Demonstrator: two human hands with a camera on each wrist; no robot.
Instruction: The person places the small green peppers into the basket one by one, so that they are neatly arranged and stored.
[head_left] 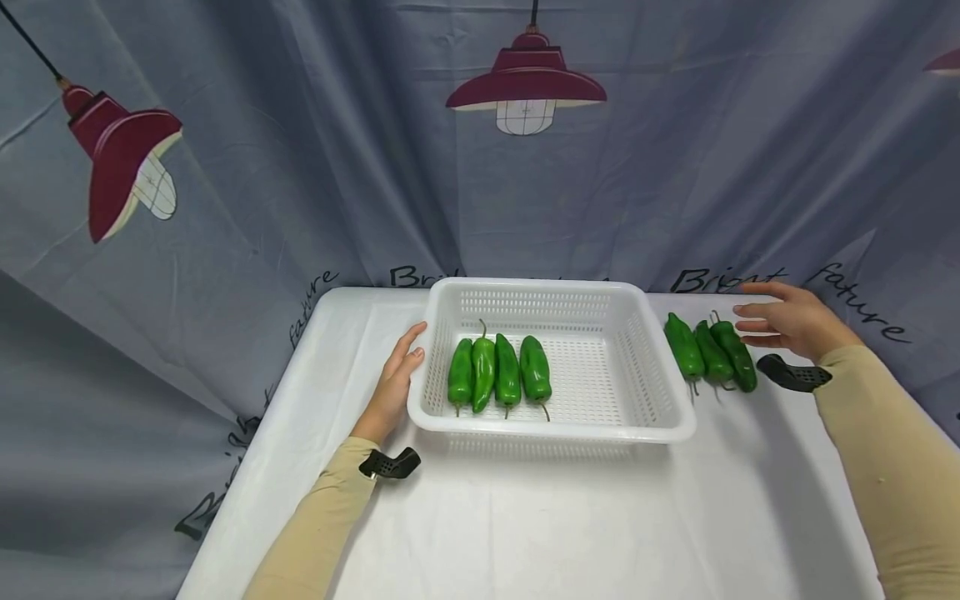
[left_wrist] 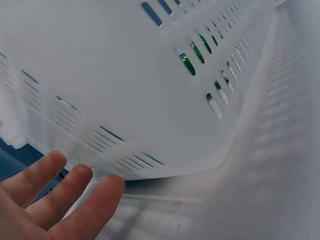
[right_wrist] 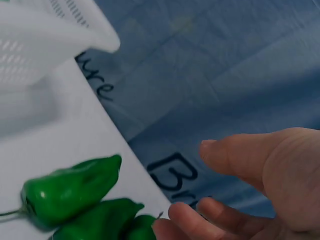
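Observation:
A white slotted plastic basket (head_left: 551,435) stands on the table with several green peppers (head_left: 507,371) lying side by side in its left half. At the basket's left wall is my left hand (head_left: 392,385), its fingers extended along the side; the left wrist view shows the fingertips (left_wrist: 107,195) close to the slotted wall, holding nothing. Right of the basket, three more green peppers (head_left: 715,360) lie on the cloth. My right hand (head_left: 798,321) hovers just beside them with fingers spread and nothing in it. In the right wrist view, a green pepper (right_wrist: 72,192) lies left of the fingers.
The table (head_left: 570,525) wears a white cloth. Behind it hangs a grey-blue curtain (head_left: 360,142) printed with red lamps and lettering, meeting the table's back edge. A black wrist device (head_left: 390,463) sits on the left wrist, another (head_left: 793,373) on the right.

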